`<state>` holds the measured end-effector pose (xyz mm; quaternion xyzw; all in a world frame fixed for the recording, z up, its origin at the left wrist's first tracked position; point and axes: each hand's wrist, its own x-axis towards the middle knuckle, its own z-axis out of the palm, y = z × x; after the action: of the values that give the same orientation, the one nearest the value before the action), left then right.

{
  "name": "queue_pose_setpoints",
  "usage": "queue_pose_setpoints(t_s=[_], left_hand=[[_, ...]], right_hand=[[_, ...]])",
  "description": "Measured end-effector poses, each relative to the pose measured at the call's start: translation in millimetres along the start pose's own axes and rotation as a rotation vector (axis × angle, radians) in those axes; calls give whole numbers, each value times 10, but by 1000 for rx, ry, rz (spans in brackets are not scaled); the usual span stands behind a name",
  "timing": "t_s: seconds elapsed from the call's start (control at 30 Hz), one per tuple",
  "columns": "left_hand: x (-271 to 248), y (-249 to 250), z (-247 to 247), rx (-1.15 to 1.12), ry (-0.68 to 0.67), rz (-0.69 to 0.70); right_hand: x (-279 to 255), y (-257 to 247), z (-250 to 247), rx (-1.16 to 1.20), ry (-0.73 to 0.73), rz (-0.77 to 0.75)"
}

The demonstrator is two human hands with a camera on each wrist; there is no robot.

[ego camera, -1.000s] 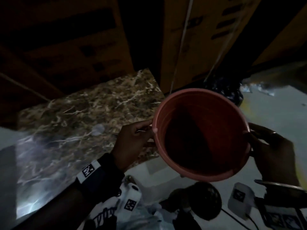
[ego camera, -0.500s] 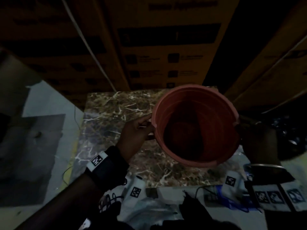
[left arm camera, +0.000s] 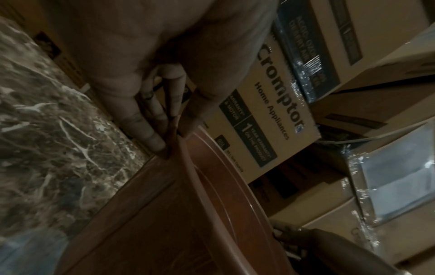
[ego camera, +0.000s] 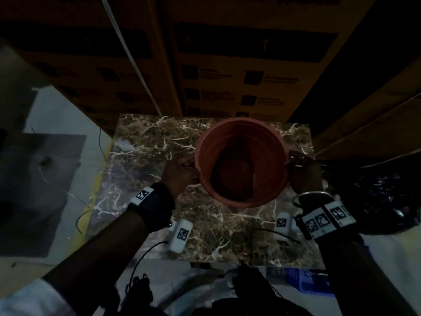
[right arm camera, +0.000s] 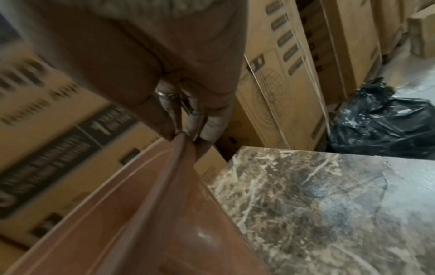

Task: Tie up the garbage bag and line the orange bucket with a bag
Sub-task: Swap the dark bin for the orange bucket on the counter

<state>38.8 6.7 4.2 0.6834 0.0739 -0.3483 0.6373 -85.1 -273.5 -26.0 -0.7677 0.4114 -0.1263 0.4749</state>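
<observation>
The orange bucket stood mouth-up over the marble worktop, left hand gripping its rim at nine o'clock, right hand at three.

Orange bucket, brown-veined marble slab

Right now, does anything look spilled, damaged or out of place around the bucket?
Nothing stands out. The orange bucket is intact, bare inside, held at its rim by the left hand and right hand over the marble slab.
</observation>
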Motion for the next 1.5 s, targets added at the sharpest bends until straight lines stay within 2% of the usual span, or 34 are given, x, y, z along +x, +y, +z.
queue_pose_setpoints(t_s=[0.17, 0.37, 0.57, 0.67, 0.77, 0.83, 0.93, 1.03, 1.1, 1.2, 1.23, 1.3, 1.43, 1.5], left_hand=[[239, -9, 253, -51, 91, -57], [348, 51, 427, -119, 125, -53], [332, -2, 443, -156, 134, -60], [349, -49, 449, -131, 147, -57], [355, -67, 450, -147, 140, -60], [337, -45, 455, -192, 126, -78], [302, -30, 464, -122, 126, -42], [280, -25, 463, -66, 143, -69], [305, -67, 438, 12, 225, 3], [268, -62, 403, 316, 332, 274], [219, -29, 407, 423, 311, 354], [106, 59, 480, 484, 164, 449], [-40, 60, 783, 556, -105, 455], [-129, -11, 964, 579, -232, 455]], right_hand=[[342, 130, 55, -28, -30, 36], [587, 179, 58, -45, -13, 24], [624, 160, 21, -106, -24, -58], [608, 190, 39, -80, 2, -10], [579, 211, 62, -88, 49, -38], [565, 193, 57, -69, 45, -42], [578, 196, 40, -70, 15, -19], [559, 194, 15, 2, 11, 31], [515, 197, -16, 54, 67, 82], [337, 210, -121, 18, 185, 58], [248, 244, -163, -15, 228, 31], [24, 323, -255, -70, 305, 18], [-432, 690, -413, -76, 337, 3], [-710, 850, -526, -112, 368, 54]])
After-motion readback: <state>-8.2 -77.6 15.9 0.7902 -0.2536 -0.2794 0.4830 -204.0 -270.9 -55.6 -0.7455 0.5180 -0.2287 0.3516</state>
